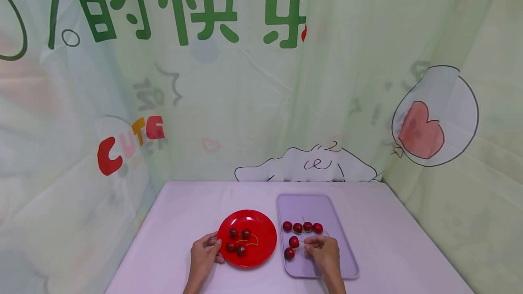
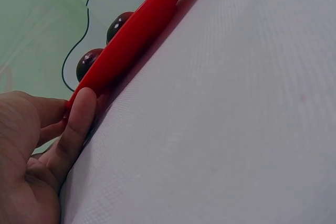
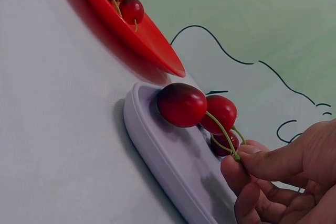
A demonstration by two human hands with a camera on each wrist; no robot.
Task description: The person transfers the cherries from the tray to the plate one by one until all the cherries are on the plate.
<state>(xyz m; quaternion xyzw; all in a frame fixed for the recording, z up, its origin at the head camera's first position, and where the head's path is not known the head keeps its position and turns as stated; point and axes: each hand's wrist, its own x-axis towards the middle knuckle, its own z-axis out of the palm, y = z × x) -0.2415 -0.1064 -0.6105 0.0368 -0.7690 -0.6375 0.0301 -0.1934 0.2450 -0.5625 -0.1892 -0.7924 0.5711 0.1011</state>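
My left hand (image 1: 204,253) pinches the left rim of a round red plate (image 1: 265,230), thumb on one side and fingers on the other in the left wrist view. Several dark red cherries (image 1: 241,251) with green stems lie on that plate. Over the lilac tray (image 1: 312,203), my right hand (image 1: 324,251) pinches the green stem (image 3: 227,136) of a pair of cherries (image 3: 181,105) between thumb and forefinger. Both fruits hang at the tray's left side, close over its surface. Behind them, several more cherries (image 1: 297,228) form a row across the tray.
The plate and tray stand side by side, a narrow gap between them, on a table with a white cloth (image 1: 175,212). A pale green printed curtain (image 1: 229,103) hangs behind the table and along both sides.
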